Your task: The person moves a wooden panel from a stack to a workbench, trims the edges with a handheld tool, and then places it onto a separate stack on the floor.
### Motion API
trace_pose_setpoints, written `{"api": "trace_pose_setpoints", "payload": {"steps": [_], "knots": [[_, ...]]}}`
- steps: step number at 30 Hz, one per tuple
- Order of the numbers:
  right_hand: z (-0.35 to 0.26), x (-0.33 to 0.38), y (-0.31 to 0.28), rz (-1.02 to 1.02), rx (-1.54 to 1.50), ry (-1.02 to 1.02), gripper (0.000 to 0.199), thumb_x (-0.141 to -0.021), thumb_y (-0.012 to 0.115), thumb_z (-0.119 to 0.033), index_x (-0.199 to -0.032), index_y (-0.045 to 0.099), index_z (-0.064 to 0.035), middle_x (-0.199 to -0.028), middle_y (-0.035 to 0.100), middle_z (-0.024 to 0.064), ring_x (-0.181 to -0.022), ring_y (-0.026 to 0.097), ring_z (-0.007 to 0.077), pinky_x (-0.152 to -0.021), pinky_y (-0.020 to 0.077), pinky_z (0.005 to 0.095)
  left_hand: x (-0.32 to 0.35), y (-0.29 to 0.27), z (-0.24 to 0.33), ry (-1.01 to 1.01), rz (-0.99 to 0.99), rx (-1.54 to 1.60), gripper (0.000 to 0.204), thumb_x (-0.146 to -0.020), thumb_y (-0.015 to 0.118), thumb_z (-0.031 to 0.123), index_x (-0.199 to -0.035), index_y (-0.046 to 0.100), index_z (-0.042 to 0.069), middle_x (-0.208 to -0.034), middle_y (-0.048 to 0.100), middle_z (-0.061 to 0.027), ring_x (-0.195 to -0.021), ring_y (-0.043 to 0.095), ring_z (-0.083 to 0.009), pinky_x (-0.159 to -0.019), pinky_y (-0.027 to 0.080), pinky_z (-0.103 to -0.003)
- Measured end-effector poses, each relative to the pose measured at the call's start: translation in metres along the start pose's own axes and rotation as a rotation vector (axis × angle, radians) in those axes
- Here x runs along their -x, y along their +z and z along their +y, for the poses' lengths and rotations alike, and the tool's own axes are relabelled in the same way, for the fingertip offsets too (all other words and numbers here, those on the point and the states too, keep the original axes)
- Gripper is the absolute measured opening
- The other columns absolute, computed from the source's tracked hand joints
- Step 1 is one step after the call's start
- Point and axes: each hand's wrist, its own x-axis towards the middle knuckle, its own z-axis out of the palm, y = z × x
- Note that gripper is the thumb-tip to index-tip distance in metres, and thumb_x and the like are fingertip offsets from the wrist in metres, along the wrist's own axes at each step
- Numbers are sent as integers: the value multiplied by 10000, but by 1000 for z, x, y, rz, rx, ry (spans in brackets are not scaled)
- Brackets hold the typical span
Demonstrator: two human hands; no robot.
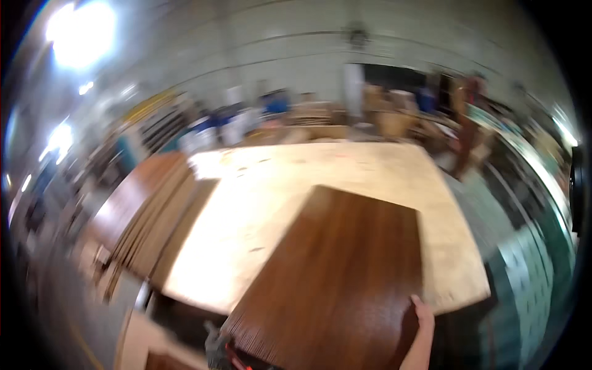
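Observation:
A dark brown wood panel (339, 271) lies tilted across a pale plywood worktable (345, 166), its near end toward me. My right hand (423, 313) grips the panel's near right edge, fingers over the rim. At the lower edge, under the panel's near left corner, a dark gloved shape with a red strip (223, 353) shows; it may be my left hand, but blur hides what it does.
A stack of brown panels (145, 209) leans off the table's left side. Blurred boxes, boards and blue containers (277, 105) crowd the far side before a grey wall. A green grid-patterned floor (530, 271) runs along the right.

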Motion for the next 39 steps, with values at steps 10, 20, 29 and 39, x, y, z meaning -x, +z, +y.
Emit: {"api": "trace_pose_setpoints", "payload": {"steps": [10,20,29,39], "knots": [[-129,-19,228,-260,31,-307,641,-895,557,-386,-1329,385,54,-1332,459,157,-1218,432,271,-1034,326,392,27,-154,53,167,510,316,158,-794,646,101,-925,591,32,-761,593,-1,-643,546,-101,-574,451,-242],[-347,88,652,-648,-294,-450,450,-829,669,-260,-1114,580,78,-1050,637,155,-928,613,248,-768,490,389,-257,-514,56,695,649,-103,169,-879,590,246,-837,579,83,-613,488,-2,-508,497,-137,-444,398,-272],[-368,263,854,-577,3,-493,728,-775,681,-393,-1217,433,129,-1155,558,250,-1040,565,320,-849,446,398,-216,-313,102,403,567,147,708,-803,676,187,-1363,290,-9,-1002,569,-124,-832,567,-196,-641,496,-322],[-408,339,877,-570,-152,-566,906,-823,640,-308,-1435,62,26,-1473,186,250,-1369,220,329,-1120,194,366,-236,-337,150,268,553,177,683,-857,624,199,-1378,207,54,-735,593,-72,-542,549,-150,-420,460,-274]]}}
